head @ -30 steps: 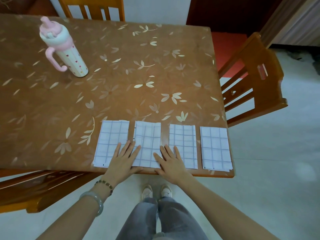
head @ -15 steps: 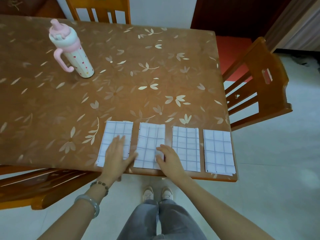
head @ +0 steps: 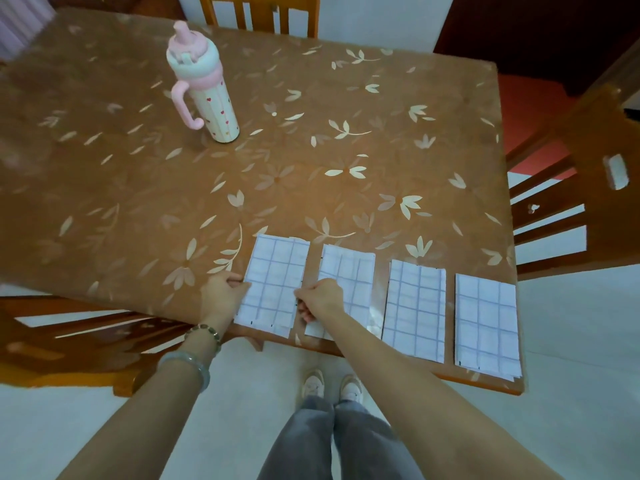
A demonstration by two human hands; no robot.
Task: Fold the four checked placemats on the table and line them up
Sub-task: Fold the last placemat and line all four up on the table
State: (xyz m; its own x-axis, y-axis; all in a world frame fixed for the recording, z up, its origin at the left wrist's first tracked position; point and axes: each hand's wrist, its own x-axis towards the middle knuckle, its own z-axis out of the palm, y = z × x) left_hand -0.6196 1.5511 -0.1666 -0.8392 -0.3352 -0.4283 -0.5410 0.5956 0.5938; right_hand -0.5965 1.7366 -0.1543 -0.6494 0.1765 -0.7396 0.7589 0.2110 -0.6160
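Several folded white placemats with blue checks lie in a row along the near edge of the brown table [head: 311, 168]. The leftmost placemat [head: 277, 278] has my left hand [head: 223, 294] pinching its left edge and my right hand [head: 320, 299] pinching its right edge. My right hand and forearm cover the near part of the second placemat [head: 353, 268]. The third placemat [head: 415, 306] and the fourth placemat [head: 486, 317] lie flat and untouched to the right, the fourth near the table's right corner.
A pink and cream bottle [head: 204, 88] with a handle stands upright at the back left of the table. Wooden chairs stand at the right [head: 588, 188], at the far side [head: 259, 12] and at the near left [head: 69, 337].
Both hands left the flat press on the two left placemats. They shifted left and now pinch the two sides of the leftmost placemat. The camera moved closer.
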